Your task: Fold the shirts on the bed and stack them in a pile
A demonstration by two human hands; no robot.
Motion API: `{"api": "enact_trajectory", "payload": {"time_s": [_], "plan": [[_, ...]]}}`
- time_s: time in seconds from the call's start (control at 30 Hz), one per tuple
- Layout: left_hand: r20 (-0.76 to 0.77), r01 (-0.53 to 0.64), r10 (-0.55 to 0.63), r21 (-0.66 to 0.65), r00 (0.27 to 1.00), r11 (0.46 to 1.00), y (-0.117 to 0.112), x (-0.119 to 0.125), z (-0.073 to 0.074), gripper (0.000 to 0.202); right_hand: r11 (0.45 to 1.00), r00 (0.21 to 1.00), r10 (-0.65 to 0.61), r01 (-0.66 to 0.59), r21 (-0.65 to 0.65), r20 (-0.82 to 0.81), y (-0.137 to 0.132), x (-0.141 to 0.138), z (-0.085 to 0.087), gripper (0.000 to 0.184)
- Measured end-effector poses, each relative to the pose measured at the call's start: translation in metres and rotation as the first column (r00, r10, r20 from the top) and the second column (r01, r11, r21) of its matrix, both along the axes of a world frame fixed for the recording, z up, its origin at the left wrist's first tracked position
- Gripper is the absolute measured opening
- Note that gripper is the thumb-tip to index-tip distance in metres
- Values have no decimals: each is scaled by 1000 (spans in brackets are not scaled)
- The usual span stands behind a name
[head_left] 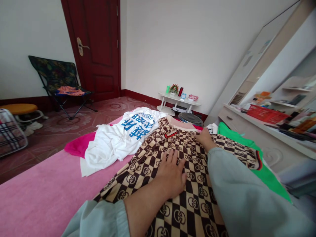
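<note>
A brown-and-beige checkered shirt (195, 194) with a round logo print lies spread out in front of me, its red-and-black trim showing near the neck. My left hand (171, 174) rests flat on the middle of it, fingers spread. At the shirt's far right shoulder, my right hand (204, 139) has its fingers closed on the cloth, partly hidden by the hand itself. One sleeve with a striped cuff (258, 159) stretches out to the right. Left of the shirt is a crumpled white T-shirt (118, 140) with blue characters.
Pink bedding (46, 194) lies under the clothes. Bright pink cloth (77, 144) and green cloth (269, 179) stick out at the sides. A dresser (269, 131) with a red basket (268, 113) stands close on the right. Farther off are a folding chair (59, 74) and a low white table (177, 98).
</note>
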State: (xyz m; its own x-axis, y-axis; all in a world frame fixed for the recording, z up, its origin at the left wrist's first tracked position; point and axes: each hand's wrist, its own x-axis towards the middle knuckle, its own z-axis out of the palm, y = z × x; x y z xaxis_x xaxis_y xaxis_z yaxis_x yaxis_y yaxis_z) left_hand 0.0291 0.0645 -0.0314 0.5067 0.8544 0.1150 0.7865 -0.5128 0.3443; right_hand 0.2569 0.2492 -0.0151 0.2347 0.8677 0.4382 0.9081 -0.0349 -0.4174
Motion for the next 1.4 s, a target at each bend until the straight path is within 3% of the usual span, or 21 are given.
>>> {"api": "enact_trajectory", "payload": {"time_s": [0.13,0.27,0.4,0.5,0.57,0.63,0.67,0.7,0.73,0.8,0.9,0.97,1.1,1.27,1.4], "plan": [[2,-9,9,2,1000,1000,-1,0,0,59,984,984,176,-176,8,5,-1,-62,5,54],[3,-6,6,-15,1000,1000,-1,0,2,60,947,966,206,-238,-215,-159,-9,-109,9,63],[-5,16,-16,-22,1000,1000,1,0,2,62,916,959,178,-244,-320,-222,-12,-132,20,37],[-9,23,-23,-22,1000,1000,1,0,2,64,879,923,229,-333,-341,-311,-13,-153,43,21],[-13,19,-19,-41,1000,999,0,-1,3,64,817,801,357,-517,-254,-481,-17,-170,62,25],[-9,14,-15,-62,1000,998,0,-3,6,63,710,555,506,-703,-47,-660,-25,-183,77,38],[-4,14,-14,-67,1000,998,0,-4,6,62,665,439,549,-745,54,-711,-31,-186,82,45],[2,16,-16,-68,1000,998,0,-4,7,62,649,373,566,-752,118,-735,-38,-186,82,50],[8,18,-17,-65,1000,998,0,-5,7,61,666,376,557,-735,128,-741,-45,-182,80,52],[17,12,-11,-54,1000,998,1,-5,6,61,754,481,495,-651,82,-724,-63,-166,64,49],[33,-6,7,-21,999,1000,2,-4,2,60,876,645,389,-479,49,-657,-91,-124,28,49],[51,-11,11,8,999,1000,2,-4,0,59,912,713,360,-405,66,-602,-110,-94,6,47],[58,-16,14,34,998,999,4,-6,-1,57,934,807,335,-352,58,-486,-145,-58,-22,41],[17,-30,30,37,999,999,4,-5,0,62,912,874,408,-405,69,-263,-164,-57,-36,35],[-43,-39,39,4,998,999,7,-3,1,64,893,865,450,-439,97,-224,-165,-59,-38,27]]}}
